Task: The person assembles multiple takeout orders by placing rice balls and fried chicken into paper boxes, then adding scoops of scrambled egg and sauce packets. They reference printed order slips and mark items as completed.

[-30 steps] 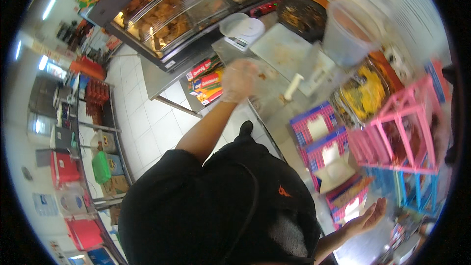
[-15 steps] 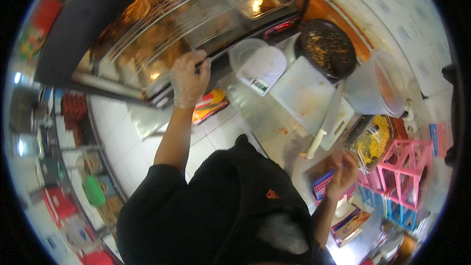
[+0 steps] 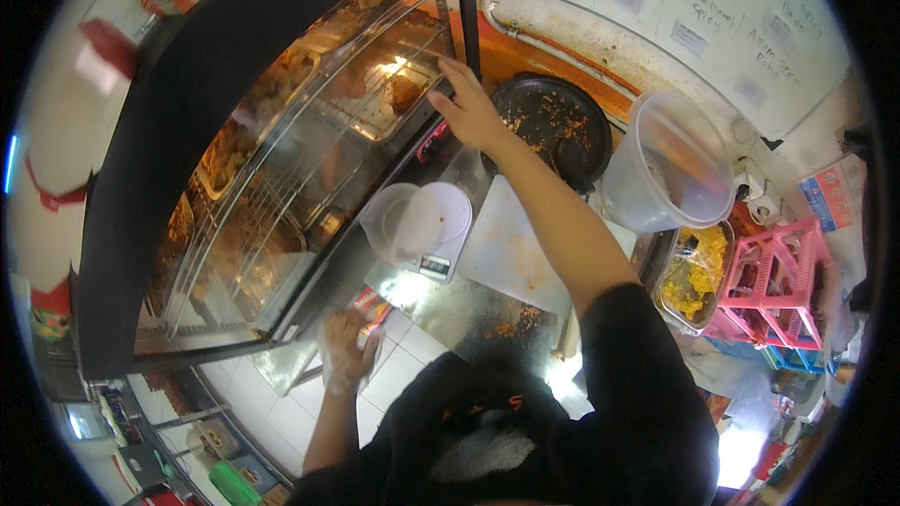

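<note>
My right hand, bare, reaches across the counter to the right end of a lit glass display cabinet. Its fingers are stretched out with the thumb apart, at the cabinet's frame beside the wire rack. Trays of browned fried food sit inside, behind the glass. My left hand, in a clear plastic glove, hangs low before the cabinet's lower edge. The thumb stands apart from loosely bent fingers, and I see nothing held. A red and yellow packet shows just beyond it.
Beneath my right arm lie a white kitchen scale with a clear bowl and a white cutting board. A black pan, clear bucket, tray of yellow food and pink rack stand rightward.
My view has turned toward the cabinet. My gloved left hand has dropped from the cabinet's edge, and my right hand has moved from beside the yellow food tray up to the cabinet's right end.
</note>
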Demonstrator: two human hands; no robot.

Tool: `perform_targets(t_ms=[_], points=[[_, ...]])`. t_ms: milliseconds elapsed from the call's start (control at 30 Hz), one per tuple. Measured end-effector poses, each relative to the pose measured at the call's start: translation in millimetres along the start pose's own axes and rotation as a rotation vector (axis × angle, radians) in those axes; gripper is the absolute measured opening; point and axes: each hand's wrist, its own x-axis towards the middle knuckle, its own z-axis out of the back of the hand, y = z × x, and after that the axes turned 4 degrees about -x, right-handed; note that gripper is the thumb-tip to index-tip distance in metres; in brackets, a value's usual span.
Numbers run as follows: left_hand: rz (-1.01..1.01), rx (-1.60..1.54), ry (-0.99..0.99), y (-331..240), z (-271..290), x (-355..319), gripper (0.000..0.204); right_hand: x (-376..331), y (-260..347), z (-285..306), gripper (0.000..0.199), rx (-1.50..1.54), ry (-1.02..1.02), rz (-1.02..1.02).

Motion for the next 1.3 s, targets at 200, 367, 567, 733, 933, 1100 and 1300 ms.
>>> perform_targets(t_ms=[200,367,567,733,933,1100,1300], points=[[0.369,0.119,0.098,-14,29,-71,0.026,119,-17,-71,0.107,0.015,-0.416,-0.132],[0.415,0.139,0.048,-26,37,-87,0.026,129,-4,-103,0.110,0.090,-0.569,-0.180],[0.208,0.103,0.166,-34,-11,-1,0.022,43,80,-136,0.109,0.132,-0.300,-0.080],[0.114,0.169,0.058,-37,-42,105,0.023,-59,115,-94,0.092,0.549,-0.042,0.016],[-0.027,0.002,-0.163,-23,-64,247,0.035,-152,108,13,0.079,0.529,-0.197,-0.188],[0.161,0.565,-0.264,52,-56,354,0.046,-223,111,80,0.076,0.185,-0.228,-0.300],[0.413,0.615,0.117,95,-67,418,0.045,-300,136,104,0.068,0.023,-0.333,-0.485]])
